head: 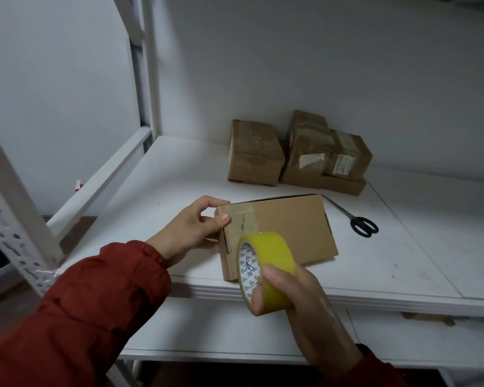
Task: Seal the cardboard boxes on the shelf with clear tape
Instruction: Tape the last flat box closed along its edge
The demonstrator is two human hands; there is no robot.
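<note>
Flat box [288, 227] is parked at the front edge of the shelf [403, 261], long axis left-to-right, left end pinched by the left hand [190, 227], tape roll [266, 263] clutched in the right hand [291, 291] at its near side, so tape probably gets pulled across the short way.

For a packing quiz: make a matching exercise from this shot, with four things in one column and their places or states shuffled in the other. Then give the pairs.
Column one
1. tape roll
2. scissors
3. flat box
4. taped boxes

Column two
A. lying untouched on the shelf, right of the flat box
B. held at its left end by the left hand
C. grouped at the back of the shelf
D. in the grip of the right hand

Pairs: 1-D, 2-A, 3-B, 4-C
</note>
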